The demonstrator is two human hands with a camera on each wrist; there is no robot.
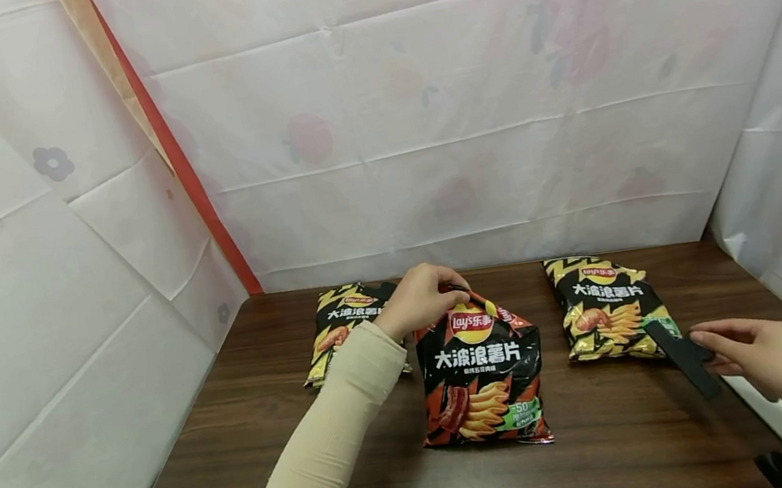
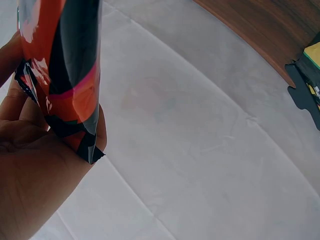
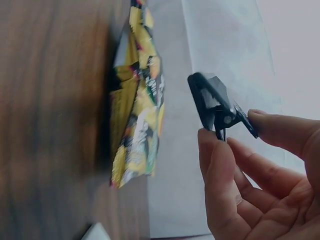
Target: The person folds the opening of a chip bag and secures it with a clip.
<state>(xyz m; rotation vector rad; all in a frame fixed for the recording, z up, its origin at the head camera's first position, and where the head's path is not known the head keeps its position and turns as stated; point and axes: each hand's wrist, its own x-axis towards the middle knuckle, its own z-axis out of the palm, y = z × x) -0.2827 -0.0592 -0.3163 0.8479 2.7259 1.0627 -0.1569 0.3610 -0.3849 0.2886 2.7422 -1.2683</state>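
Left grip: my left hand (image 1: 420, 297) pinches the top edge of the red bag (image 1: 482, 380), fingers curled over the folded top; in the left wrist view the same hand (image 2: 35, 165) has thumb and fingers closed on a black corner of that bag (image 2: 70, 75).
Red bag: a black and red chip bag standing upright near the middle of the table (image 1: 618, 446), held up by its top, its bottom edge on the wood.
Right grip: my right hand (image 1: 765, 361) holds a black clip (image 1: 684, 356) between thumb and fingers, above the right side of the table; in the right wrist view the fingers (image 3: 220, 170) squeeze the clip's (image 3: 217, 105) rear tabs, its front end pointing away from the palm. Whether the clip is open at its front I cannot tell.
Right yellow bag: a black and yellow chip bag (image 1: 608, 306) lies flat on the table, just beyond the clip; the clip's far end overlaps its near corner in the head view, and the right wrist view shows this bag (image 3: 137, 115) apart from the clip.
Left yellow bag: a second black and yellow bag (image 1: 343, 327) lies flat behind my left forearm, partly covered by it.
Surround: white sheets (image 1: 460, 99) wall the table on three sides.
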